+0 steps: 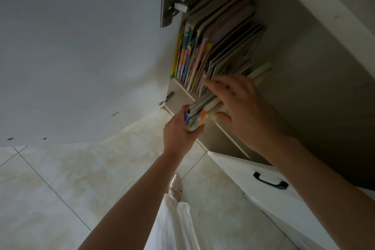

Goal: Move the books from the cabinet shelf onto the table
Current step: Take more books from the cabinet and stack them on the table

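A row of thin, colourful books [205, 55] stands upright on the cabinet shelf [183, 92], filling its left part. A small bundle of books [200, 110] sticks out past the shelf's front edge. My left hand [180, 132] grips that bundle from below at its spines. My right hand [241, 107] spreads over the bundle's top, fingers reaching toward the standing row and thumb under the bundle's side. No table is in view.
The open white cabinet door [81, 46] with its metal hinge [169, 8] stands to the left. A white drawer front with a black handle [271, 181] is below right. Pale floor tiles [60, 189], a shoe and white clothing lie below.
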The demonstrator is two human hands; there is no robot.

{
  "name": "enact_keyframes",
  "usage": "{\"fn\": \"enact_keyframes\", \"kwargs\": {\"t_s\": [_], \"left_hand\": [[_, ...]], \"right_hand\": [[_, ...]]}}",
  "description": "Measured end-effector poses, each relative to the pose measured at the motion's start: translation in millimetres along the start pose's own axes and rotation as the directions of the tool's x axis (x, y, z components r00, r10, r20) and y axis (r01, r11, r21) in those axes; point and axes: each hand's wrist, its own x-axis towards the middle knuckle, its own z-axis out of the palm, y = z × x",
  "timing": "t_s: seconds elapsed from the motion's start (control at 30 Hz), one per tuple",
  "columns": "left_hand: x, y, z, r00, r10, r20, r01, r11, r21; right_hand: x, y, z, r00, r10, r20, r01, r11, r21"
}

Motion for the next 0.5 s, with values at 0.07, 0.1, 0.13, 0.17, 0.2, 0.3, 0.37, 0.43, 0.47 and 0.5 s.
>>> {"fn": "enact_keyframes", "kwargs": {"t_s": [0.07, 0.1, 0.13, 0.17, 0.2, 0.3, 0.37, 0.43, 0.47, 0.5], "left_hand": [[2, -1, -5, 1.000, -0.009, 0.009, 0.009, 0.998, -0.068], [2, -5, -8, 1.000, -0.003, 0.011, 0.004, 0.996, -0.091], [1, -10, -10, 1.000, 0.002, 0.014, -0.001, 0.994, -0.106], [1, -16, -12, 1.000, 0.002, 0.023, 0.001, 0.994, -0.111], [0, -22, -14, 0.999, -0.001, 0.036, 0.005, 0.994, -0.111], [-1, -32, -20, 0.998, 0.013, 0.064, -0.004, 0.990, -0.141], [0, -34, -24, 0.996, 0.021, 0.081, -0.006, 0.984, -0.178], [3, -35, -29, 0.993, 0.025, 0.112, -0.002, 0.981, -0.196], [5, -36, -31, 0.992, 0.024, 0.126, 0.003, 0.979, -0.204], [5, -37, -33, 0.991, 0.020, 0.136, 0.009, 0.978, -0.210]], "right_hand": [[1, 12, -5, 0.988, 0.091, -0.122, -0.085, 0.995, 0.050], [1, 20, -6, 0.970, 0.162, -0.180, -0.143, 0.983, 0.112], [2, 28, -6, 0.945, 0.254, -0.207, -0.207, 0.953, 0.222], [3, 37, -5, 0.916, 0.353, -0.189, -0.267, 0.891, 0.368], [3, 45, -4, 0.893, 0.429, -0.132, -0.307, 0.798, 0.518], [4, 67, 6, 0.904, 0.408, 0.129, -0.357, 0.553, 0.753], [4, 80, 19, 0.925, 0.305, 0.227, -0.373, 0.613, 0.696], [4, 88, 29, 0.928, 0.256, 0.271, -0.372, 0.682, 0.630], [5, 90, 33, 0.928, 0.242, 0.283, -0.370, 0.682, 0.630], [6, 90, 36, 0.931, 0.229, 0.284, -0.363, 0.671, 0.646]]}}
